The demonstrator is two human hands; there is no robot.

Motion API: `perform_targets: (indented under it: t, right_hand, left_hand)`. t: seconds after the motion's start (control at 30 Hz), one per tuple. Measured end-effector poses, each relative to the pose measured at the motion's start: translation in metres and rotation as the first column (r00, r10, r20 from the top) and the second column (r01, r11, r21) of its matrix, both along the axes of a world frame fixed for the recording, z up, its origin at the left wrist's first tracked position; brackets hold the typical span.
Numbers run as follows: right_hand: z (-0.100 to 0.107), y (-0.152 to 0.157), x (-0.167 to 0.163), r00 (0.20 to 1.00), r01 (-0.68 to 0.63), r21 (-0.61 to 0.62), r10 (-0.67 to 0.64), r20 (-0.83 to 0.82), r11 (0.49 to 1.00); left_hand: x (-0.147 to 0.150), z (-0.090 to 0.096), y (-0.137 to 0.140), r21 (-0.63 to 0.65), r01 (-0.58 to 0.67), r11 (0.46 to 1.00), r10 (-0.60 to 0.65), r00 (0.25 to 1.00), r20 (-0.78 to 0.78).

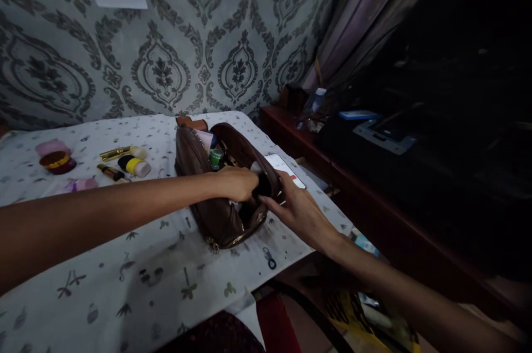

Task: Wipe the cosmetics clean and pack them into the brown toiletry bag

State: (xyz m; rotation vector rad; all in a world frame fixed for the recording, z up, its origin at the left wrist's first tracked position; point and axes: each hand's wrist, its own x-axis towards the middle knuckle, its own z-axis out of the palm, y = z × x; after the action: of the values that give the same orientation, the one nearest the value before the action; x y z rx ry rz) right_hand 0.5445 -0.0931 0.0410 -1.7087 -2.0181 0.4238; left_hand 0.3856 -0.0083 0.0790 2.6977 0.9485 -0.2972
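A brown zippered bag (214,213) lies unzipped on the patterned tablecloth (166,275). My left hand (239,182) reaches into its opening with the fingers curled; their tips and whatever they grip are hidden. Beside those knuckles a pale greyish item (256,168) shows in part. At the bag's right edge, my right hand (293,206) pinches the side wall, thumb inside and fingers outside. Further back in the bag are a small green-topped container (215,158) and a pale tube-like item (204,138). A phone (285,169) with a lit screen lies just beyond the bag.
On the left of the table are a gold-banded jar (57,162), a gold tube (115,153), a yellow-and-black bottle (134,165) and a small dark tube (110,172). A dark red wooden ledge (299,137) runs along the right, with a clear plastic bottle (318,99).
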Motion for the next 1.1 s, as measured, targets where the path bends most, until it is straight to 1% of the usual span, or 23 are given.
perform_targets:
  t: [0.1,0.17,0.23,0.3,0.43,0.53,0.67,0.73,0.87,0.97,1.03,1.1]
  right_hand:
    - [-0.010,-0.004,0.004,0.993,-0.006,0.019,0.008,-0.121,1.000]
    - [-0.018,-0.012,0.005,0.966,-0.032,0.008,0.033,-0.255,0.999]
    - [-0.028,-0.022,0.004,0.924,-0.058,0.006,0.056,-0.379,0.998]
    - [-0.039,-0.032,0.001,0.892,-0.061,0.021,0.064,-0.447,0.998]
    - [-0.058,-0.039,-0.011,0.906,0.012,0.072,0.019,-0.423,0.997]
    - [-0.067,-0.034,-0.018,0.922,0.048,0.102,-0.005,-0.386,0.994]
    - [-0.075,-0.032,-0.022,0.935,0.072,0.160,-0.011,-0.354,0.985]
    - [-0.079,-0.033,-0.022,0.934,0.074,0.167,-0.010,-0.357,0.983]
    - [-0.088,-0.037,-0.025,0.920,0.092,0.166,-0.020,-0.392,0.982]
    - [-0.094,-0.038,-0.028,0.911,0.125,0.176,-0.043,-0.410,0.976]
    - [-0.094,-0.039,-0.028,0.907,0.130,0.177,-0.045,-0.418,0.975]
    - [-0.089,-0.040,-0.027,0.901,0.114,0.164,-0.032,-0.434,0.980]
  left_hand:
    - [-0.002,0.011,-0.003,0.030,-0.047,0.998,0.047,0.999,-0.007]
    - [-0.004,0.017,-0.006,0.086,-0.048,0.995,0.043,0.998,0.056]
    - [-0.006,0.020,-0.007,0.150,-0.027,0.988,0.009,0.993,0.118]
    - [-0.008,0.019,-0.008,0.182,-0.032,0.983,-0.002,0.983,0.184]
    - [-0.011,0.013,-0.008,0.131,-0.089,0.987,0.047,0.954,0.296]
    - [-0.010,0.012,-0.006,0.084,-0.056,0.995,0.026,0.947,0.320]
    - [-0.005,0.011,-0.001,-0.016,0.012,1.000,-0.006,0.949,0.314]
    - [-0.005,0.011,0.000,-0.046,0.007,0.999,0.009,0.943,0.333]
    - [-0.007,0.009,-0.002,-0.046,-0.052,0.998,0.065,0.928,0.366]
    - [-0.009,0.006,-0.003,-0.044,-0.061,0.997,0.073,0.916,0.393]
    - [-0.008,0.003,-0.003,-0.046,-0.062,0.997,0.076,0.913,0.401]
    - [-0.007,0.001,-0.002,-0.052,-0.057,0.997,0.073,0.920,0.386]
